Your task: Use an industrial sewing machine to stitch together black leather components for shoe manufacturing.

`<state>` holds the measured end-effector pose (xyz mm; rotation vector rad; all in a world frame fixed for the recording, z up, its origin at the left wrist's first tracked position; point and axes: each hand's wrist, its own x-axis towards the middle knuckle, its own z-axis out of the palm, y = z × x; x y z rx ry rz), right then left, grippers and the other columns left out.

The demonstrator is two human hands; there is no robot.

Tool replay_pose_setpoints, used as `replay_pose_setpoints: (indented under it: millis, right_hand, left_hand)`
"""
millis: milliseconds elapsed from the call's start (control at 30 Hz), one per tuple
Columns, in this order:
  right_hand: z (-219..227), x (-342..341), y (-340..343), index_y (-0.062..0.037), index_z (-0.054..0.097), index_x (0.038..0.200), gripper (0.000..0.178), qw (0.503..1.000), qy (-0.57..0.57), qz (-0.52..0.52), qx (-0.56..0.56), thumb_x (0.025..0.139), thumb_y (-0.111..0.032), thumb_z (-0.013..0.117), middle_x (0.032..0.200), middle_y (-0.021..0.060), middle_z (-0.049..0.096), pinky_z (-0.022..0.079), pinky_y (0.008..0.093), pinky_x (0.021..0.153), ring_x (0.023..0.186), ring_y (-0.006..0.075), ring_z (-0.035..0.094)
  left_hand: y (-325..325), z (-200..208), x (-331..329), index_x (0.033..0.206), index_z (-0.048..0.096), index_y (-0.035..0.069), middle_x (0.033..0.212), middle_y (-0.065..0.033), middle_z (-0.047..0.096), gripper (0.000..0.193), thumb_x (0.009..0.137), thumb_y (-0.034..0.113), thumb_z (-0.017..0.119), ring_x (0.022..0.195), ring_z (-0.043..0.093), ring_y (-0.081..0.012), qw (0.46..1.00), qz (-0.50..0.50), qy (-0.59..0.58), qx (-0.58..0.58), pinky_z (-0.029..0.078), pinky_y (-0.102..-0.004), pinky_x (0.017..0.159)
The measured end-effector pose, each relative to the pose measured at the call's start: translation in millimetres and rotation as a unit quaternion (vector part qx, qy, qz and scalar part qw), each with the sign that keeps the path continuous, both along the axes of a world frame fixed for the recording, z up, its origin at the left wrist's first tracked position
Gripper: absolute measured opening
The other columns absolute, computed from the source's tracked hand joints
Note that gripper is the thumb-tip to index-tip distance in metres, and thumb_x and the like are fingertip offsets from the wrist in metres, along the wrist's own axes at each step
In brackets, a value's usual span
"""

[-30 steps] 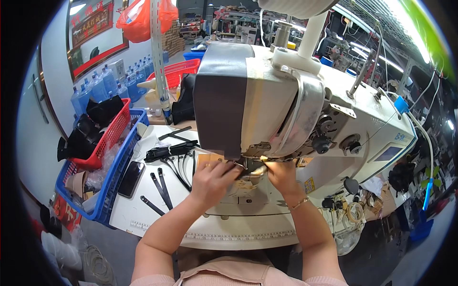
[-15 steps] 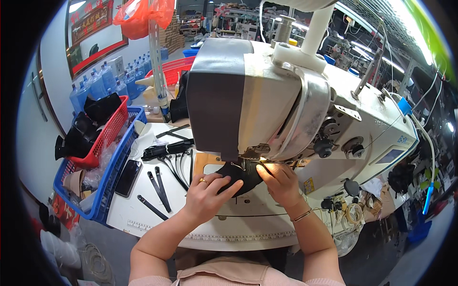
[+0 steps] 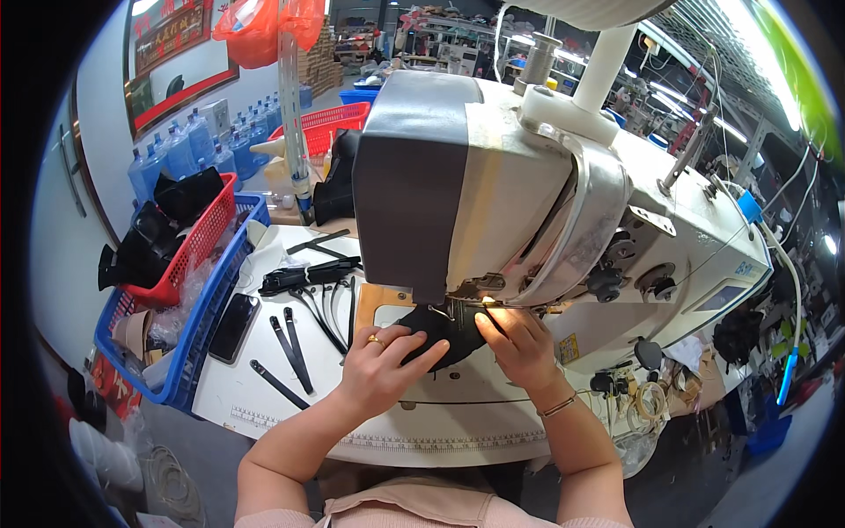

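A dark piece of fabric (image 3: 444, 349) lies on the bed of a sewing machine (image 3: 528, 202), beneath its needle area. My left hand (image 3: 380, 359), with a ring on one finger, holds the left side of the piece down, thumb reaching right across it. At its right edge, close to the presser foot (image 3: 449, 308), my right hand (image 3: 519, 346) grips the piece between thumb and fingers. The fingertips of that hand are partly hidden. A thin bracelet (image 3: 556, 406) circles the right wrist. A small lamp lights the sewing spot, and the machine head hides part of the needle.
Black straps (image 3: 293, 348), a black bundle (image 3: 308, 276) and a phone (image 3: 234, 327) lie left on the white table (image 3: 264, 407). Beyond its left edge stand a blue basket (image 3: 180, 387) and a red basket (image 3: 195, 251) with black items. Tape rolls (image 3: 650, 400) sit at right.
The view has shifted slightly, so the machine appears a little farther right. Both hands stay on the dark fabric, with only slight movement of the right fingers.
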<state>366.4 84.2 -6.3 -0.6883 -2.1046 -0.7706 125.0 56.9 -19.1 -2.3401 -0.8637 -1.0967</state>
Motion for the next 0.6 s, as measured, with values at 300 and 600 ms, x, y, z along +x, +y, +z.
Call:
replay_pose_setpoints:
  millis: [300, 600]
  right_hand:
    - [-0.6, 3.3, 1.0, -0.0089, 0.063, 0.104, 0.036, 1.0, -0.015, -0.01, -0.01, 0.067, -0.008, 0.063, 0.095, 0.0034, 0.059, 0.049, 0.0293, 0.062, 0.072, 0.0171, 0.053]
    - [-0.9, 1.8, 1.5, -0.0097, 0.063, 0.105, 0.037, 1.0, -0.012, -0.014, -0.008, 0.069, -0.008, 0.062, 0.09, 0.002, 0.059, 0.049, 0.029, 0.062, 0.072, 0.0181, 0.054]
  left_hand:
    - [-1.0, 4.6, 3.1, 0.104, 0.069, 0.02, 0.092, 0.0007, 0.062, 0.043, 0.063, 0.009, 0.062, 0.086, 0.059, -0.0165, 1.0, 0.0, -0.018, 0.0, 0.043, -0.0325, 0.075]
    - [0.2, 7.8, 2.1, 0.105, 0.069, 0.02, 0.091, 0.0008, 0.062, 0.043, 0.064, 0.009, 0.062, 0.086, 0.059, -0.0166, 1.0, -0.004, -0.013, 0.0, 0.043, -0.032, 0.073]
